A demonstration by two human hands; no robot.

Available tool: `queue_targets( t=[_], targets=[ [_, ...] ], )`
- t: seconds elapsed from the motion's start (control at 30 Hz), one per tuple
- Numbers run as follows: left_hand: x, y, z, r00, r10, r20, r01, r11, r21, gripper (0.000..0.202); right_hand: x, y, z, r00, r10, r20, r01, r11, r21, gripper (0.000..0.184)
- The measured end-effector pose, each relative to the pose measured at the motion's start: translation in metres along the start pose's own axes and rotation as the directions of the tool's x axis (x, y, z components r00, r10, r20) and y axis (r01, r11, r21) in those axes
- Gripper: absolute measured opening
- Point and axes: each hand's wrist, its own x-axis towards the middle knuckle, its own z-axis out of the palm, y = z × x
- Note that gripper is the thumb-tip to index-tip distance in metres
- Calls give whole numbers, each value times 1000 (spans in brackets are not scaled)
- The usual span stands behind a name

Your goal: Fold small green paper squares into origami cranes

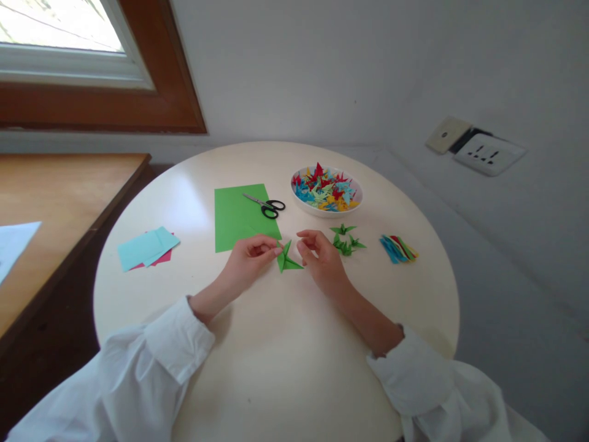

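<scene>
Between my hands is a green origami crane, partly folded, with pointed ends. My left hand pinches its upper left edge between thumb and fingers. My right hand is just to the right of the crane, fingers curved and thumb apart from the fingertips, apparently not touching the paper. Several finished green paper cranes lie right behind my right hand. A sheet of green paper lies flat beyond my left hand, and black-handled scissors rest across its right edge.
A white bowl full of colourful paper cranes stands at the back of the round table. Light blue and red paper squares lie at left, a small stack of coloured paper strips at right. A wooden desk stands to the left.
</scene>
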Motion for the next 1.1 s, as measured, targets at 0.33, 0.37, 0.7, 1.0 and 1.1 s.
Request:
queue_targets(
  t=[0.33, 0.37, 0.7, 1.0, 1.1],
  targets=[
    [3, -6, -1, 994, 15, -107, -34, 984, -176, 23, 1, -1, 3, 987, 88, 138, -117, 968, 220, 35],
    [3, -6, -1, 994, 19, -111, -39, 982, -186, 22, 1, -2, 2, 987, 86, 137, -115, 969, 220, 34],
    [1, -8, 0, 989, 30, -143, -60, 976, -209, 19, -4, -4, 2, 996, -19, 91, 3, 985, 172, 19],
    [-1, -5, 1, 987, 136, -80, -136, 991, 0, 14, -4, -4, -1, 985, -172, 33, 170, 984, 56, 5],
    [-1, -9, 1, 972, 215, -99, -211, 976, 52, 8, -4, -3, -1, 976, -215, 38, 214, 976, 29, 5]
  ],
)
